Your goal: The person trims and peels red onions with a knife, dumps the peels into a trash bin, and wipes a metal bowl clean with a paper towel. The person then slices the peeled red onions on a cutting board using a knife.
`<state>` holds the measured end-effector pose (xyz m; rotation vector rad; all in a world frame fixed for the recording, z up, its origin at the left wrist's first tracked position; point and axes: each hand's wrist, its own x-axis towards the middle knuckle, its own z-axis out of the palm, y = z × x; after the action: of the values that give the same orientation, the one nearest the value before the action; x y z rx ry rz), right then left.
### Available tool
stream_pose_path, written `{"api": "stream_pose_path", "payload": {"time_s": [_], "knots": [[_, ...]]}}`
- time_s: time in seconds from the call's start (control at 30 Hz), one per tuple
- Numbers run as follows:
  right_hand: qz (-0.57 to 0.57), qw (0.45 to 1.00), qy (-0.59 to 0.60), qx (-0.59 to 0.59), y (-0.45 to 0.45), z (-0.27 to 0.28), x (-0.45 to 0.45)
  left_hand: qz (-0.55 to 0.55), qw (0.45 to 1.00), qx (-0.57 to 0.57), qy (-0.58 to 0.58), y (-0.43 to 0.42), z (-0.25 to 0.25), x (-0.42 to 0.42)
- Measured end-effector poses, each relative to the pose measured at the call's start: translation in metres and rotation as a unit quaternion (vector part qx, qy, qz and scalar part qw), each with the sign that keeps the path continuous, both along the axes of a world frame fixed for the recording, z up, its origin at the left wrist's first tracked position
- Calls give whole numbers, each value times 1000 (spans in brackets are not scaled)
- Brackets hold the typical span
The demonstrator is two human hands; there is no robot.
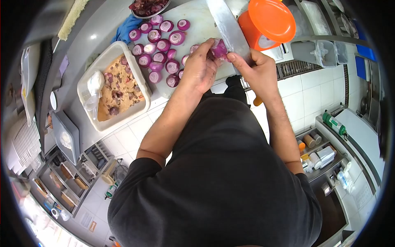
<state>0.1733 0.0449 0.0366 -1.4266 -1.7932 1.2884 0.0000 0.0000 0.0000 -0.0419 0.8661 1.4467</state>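
Observation:
My left hand is closed around a red onion, its purple skin showing between the fingers. In my right hand is a large knife, its broad blade pointing away from me across the white cutting board. The right thumb touches or nearly touches the onion beside the blade. A tan rounded end shows below the right hand, probably the knife's handle. Several peeled red onions with trimmed ends stand on the board left of my hands.
An orange container stands right of the blade. At left, a white tub holds a brownish mix with onion pieces and a plastic-wrapped item. A metal bowl of dark purple scraps and a blue cloth lie at the back.

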Motion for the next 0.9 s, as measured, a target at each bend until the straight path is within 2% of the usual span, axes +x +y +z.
{"api": "stream_pose_path", "payload": {"time_s": [0.07, 0.17, 0.37, 0.57, 0.67, 0.77, 0.9], "knots": [[5, 997, -77, 24, 5, -2, 5, 23, 999, -26, -19, 1, 2, 3], [21, 992, -121, 27, 2, -3, 4, 8, 999, -39, -34, -4, 2, -3], [4, 991, -121, 59, 3, -14, 4, -97, 994, -26, -44, -13, 1, -10], [4, 981, -175, 81, 12, -13, 10, -114, 993, 12, -15, -15, 4, -18], [11, 983, -163, 81, 14, -13, 12, -115, 993, 21, -7, -15, 7, -18], [29, 986, -130, 102, 12, -7, 12, -99, 993, 32, 49, -13, 11, -15], [58, 979, -152, 125, 12, -1, 12, -105, 993, 20, 52, -13, 10, -22]]}}
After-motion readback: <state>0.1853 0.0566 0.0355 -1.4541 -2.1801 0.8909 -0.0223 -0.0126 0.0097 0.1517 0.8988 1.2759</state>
